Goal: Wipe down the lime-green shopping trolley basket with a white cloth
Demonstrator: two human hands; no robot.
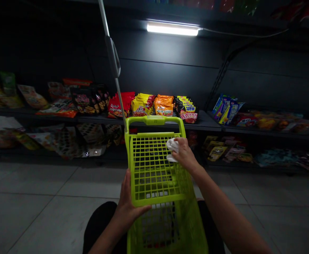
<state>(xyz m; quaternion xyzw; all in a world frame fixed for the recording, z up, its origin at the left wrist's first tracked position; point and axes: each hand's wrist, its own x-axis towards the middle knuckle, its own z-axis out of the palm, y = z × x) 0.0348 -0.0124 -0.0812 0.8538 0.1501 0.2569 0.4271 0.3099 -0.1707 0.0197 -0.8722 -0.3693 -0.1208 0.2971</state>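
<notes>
A lime-green plastic shopping basket (158, 200) with grid walls stands between my knees, tipped so that its grid side faces me. Its green handle (155, 120) is at the top. A long metal rod with a dark grip (113, 56) rises from its upper left corner. My left hand (128, 203) grips the basket's left side, the thumb lying over the cross rim. In my right hand (183, 152) is a bunched white cloth (173, 146), pressed against the upper right of the grid. The fingertips are partly hidden by the cloth.
Ahead is a dark shelf (207, 121) with red, yellow, orange and black snack packets (164, 105). More bags lie at left and right and on the lower shelf. A lit tube lamp (172, 29) hangs above. Grey tiles (32, 208) cover the floor.
</notes>
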